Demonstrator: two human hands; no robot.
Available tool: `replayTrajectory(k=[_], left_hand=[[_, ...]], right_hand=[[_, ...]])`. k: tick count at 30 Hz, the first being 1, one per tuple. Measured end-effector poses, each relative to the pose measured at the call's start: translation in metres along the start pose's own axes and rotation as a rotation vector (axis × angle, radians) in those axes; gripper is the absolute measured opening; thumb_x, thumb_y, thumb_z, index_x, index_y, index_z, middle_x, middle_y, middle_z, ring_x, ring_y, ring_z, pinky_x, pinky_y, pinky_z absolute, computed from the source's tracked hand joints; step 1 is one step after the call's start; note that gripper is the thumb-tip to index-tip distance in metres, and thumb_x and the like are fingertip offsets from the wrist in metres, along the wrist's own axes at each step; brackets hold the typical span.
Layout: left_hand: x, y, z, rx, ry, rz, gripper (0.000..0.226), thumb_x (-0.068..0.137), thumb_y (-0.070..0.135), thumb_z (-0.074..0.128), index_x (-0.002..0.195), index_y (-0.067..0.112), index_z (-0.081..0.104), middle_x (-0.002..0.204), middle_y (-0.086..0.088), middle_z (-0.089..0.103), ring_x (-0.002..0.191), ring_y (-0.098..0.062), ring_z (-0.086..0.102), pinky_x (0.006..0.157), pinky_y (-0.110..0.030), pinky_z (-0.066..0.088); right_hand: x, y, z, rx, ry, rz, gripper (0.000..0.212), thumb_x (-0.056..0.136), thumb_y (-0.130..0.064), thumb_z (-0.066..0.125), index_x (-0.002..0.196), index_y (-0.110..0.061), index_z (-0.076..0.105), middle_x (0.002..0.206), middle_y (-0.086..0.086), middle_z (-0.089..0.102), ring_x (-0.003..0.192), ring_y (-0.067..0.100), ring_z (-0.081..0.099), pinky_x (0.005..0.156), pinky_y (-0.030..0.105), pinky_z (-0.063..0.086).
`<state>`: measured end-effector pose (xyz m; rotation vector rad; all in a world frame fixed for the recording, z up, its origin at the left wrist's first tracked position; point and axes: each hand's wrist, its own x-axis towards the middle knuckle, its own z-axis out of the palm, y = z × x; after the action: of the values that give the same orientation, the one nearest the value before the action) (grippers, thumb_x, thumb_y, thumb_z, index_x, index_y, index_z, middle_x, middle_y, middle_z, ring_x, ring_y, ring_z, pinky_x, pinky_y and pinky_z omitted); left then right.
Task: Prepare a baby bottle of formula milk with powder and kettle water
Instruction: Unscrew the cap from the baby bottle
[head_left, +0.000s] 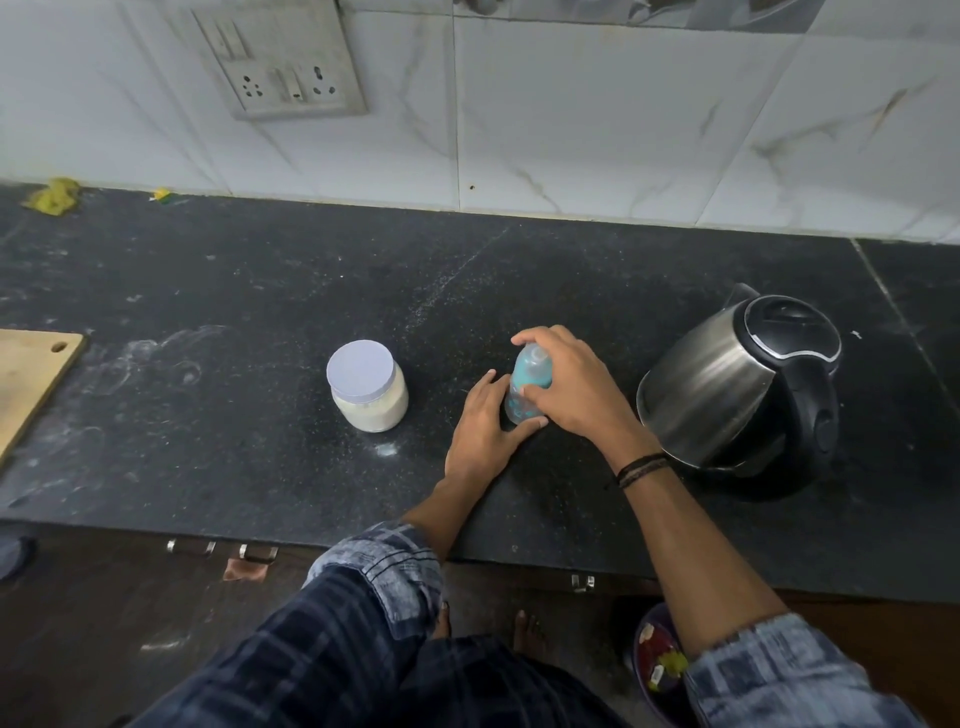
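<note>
Teal-capped baby bottle (519, 408) stands upright on the counter (260, 312) between my hands: left hand (483, 436) grips its base to steady it, right hand (571, 389) curls over the cap (532, 364), I judge to unscrew it. Powder jar (369, 387) sits left of the grip, kettle (737, 384) right, both near.

No lettering can be read anywhere (printed marks on the baby bottle (521, 409) seem too blurred).

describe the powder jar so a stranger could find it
On the black counter, look left of the blue bottle. The jar stands there alone, short and clear, with a flat pale lid and white powder inside, unlike the steel kettle at right.
</note>
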<state>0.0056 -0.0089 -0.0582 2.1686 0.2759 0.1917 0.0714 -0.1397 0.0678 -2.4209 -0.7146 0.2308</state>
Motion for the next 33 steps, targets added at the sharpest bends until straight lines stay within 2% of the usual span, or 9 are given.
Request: replayTrajectory(k=[5, 8, 10, 15, 17, 20, 24, 28, 33], left_hand=[[-0.0002, 0.001, -0.0002, -0.01, -0.002, -0.008, 0.076, 0.092, 0.046, 0.078, 0.156, 0.022, 0.046, 0.162, 0.004, 0.045, 0.158, -0.009, 0.019, 0.118, -0.027, 0.025], [0.0003, -0.0004, -0.0006, -0.01, -0.007, 0.004, 0.075, 0.092, 0.046, 0.078, 0.154, 0.018, 0.048, 0.161, 0.001, 0.047, 0.158, -0.012, 0.021, 0.12, -0.031, 0.026], [0.0002, -0.0009, 0.0, -0.011, -0.007, 0.003, 0.075, 0.092, 0.047, 0.078, 0.154, 0.018, 0.049, 0.161, 0.001, 0.047, 0.158, -0.011, 0.021, 0.12, -0.032, 0.027], [-0.0007, -0.0013, 0.0019, 0.0, 0.017, -0.007, 0.076, 0.09, 0.05, 0.077, 0.153, 0.019, 0.049, 0.162, -0.003, 0.045, 0.156, -0.01, 0.022, 0.118, -0.03, 0.028], [0.0, -0.0023, 0.0019, 0.003, 0.009, 0.002, 0.074, 0.09, 0.051, 0.077, 0.151, 0.017, 0.051, 0.161, -0.003, 0.047, 0.157, -0.012, 0.023, 0.119, -0.033, 0.03], [0.0007, -0.003, 0.0013, -0.008, 0.002, -0.001, 0.075, 0.089, 0.053, 0.075, 0.152, 0.019, 0.05, 0.16, 0.001, 0.048, 0.157, -0.01, 0.022, 0.118, -0.03, 0.028], [0.0005, -0.0032, 0.0027, -0.01, 0.017, -0.007, 0.075, 0.089, 0.052, 0.077, 0.152, 0.02, 0.051, 0.161, 0.0, 0.046, 0.157, -0.01, 0.022, 0.117, -0.03, 0.028], [0.0009, -0.0038, 0.0018, -0.024, -0.002, 0.004, 0.073, 0.089, 0.052, 0.077, 0.151, 0.021, 0.051, 0.159, 0.002, 0.049, 0.157, -0.01, 0.022, 0.118, -0.033, 0.031], [-0.0009, -0.0025, 0.0026, -0.024, 0.017, 0.003, 0.075, 0.089, 0.052, 0.077, 0.151, 0.018, 0.05, 0.161, -0.005, 0.045, 0.156, -0.015, 0.027, 0.12, -0.036, 0.033]], right_hand=[[-0.0014, 0.0016, 0.0026, 0.047, 0.022, 0.012, 0.067, 0.084, -0.039, 0.085, 0.142, -0.034, 0.051, 0.139, -0.006, 0.041, 0.123, 0.015, 0.045, 0.095, 0.034, 0.045], [-0.0048, 0.0031, 0.0028, 0.006, 0.017, -0.006, 0.058, 0.089, -0.023, 0.081, 0.139, -0.031, 0.054, 0.135, -0.004, 0.049, 0.123, 0.016, 0.049, 0.101, 0.044, 0.052], [-0.0054, 0.0029, 0.0019, 0.025, 0.017, -0.006, 0.063, 0.087, -0.016, 0.081, 0.141, -0.033, 0.052, 0.138, -0.005, 0.05, 0.125, 0.017, 0.048, 0.102, 0.044, 0.051], [-0.0032, -0.0015, 0.0025, 0.04, 0.04, 0.011, 0.063, 0.087, -0.037, 0.082, 0.142, -0.034, 0.051, 0.139, -0.006, 0.044, 0.122, 0.013, 0.044, 0.098, 0.037, 0.046], [-0.0033, -0.0018, 0.0017, 0.006, 0.033, -0.001, 0.052, 0.091, -0.025, 0.078, 0.137, -0.03, 0.055, 0.133, -0.005, 0.05, 0.118, 0.013, 0.045, 0.1, 0.041, 0.05], [-0.0025, -0.0025, 0.0008, 0.023, 0.006, -0.008, 0.062, 0.087, -0.013, 0.078, 0.14, -0.032, 0.053, 0.138, -0.007, 0.049, 0.121, 0.013, 0.044, 0.098, 0.04, 0.05], [-0.0021, -0.0026, 0.0019, 0.039, 0.035, 0.006, 0.064, 0.086, -0.029, 0.082, 0.142, -0.034, 0.051, 0.14, -0.007, 0.044, 0.119, 0.01, 0.04, 0.095, 0.035, 0.045], [-0.0018, -0.0021, -0.0001, 0.019, 0.018, 0.004, 0.056, 0.087, -0.014, 0.078, 0.135, -0.031, 0.055, 0.131, -0.007, 0.05, 0.119, 0.013, 0.047, 0.098, 0.043, 0.052], [-0.0021, -0.0049, 0.002, 0.054, 0.067, 0.008, 0.061, 0.087, -0.038, 0.081, 0.14, -0.036, 0.05, 0.135, -0.007, 0.043, 0.12, 0.012, 0.047, 0.091, 0.033, 0.045]])
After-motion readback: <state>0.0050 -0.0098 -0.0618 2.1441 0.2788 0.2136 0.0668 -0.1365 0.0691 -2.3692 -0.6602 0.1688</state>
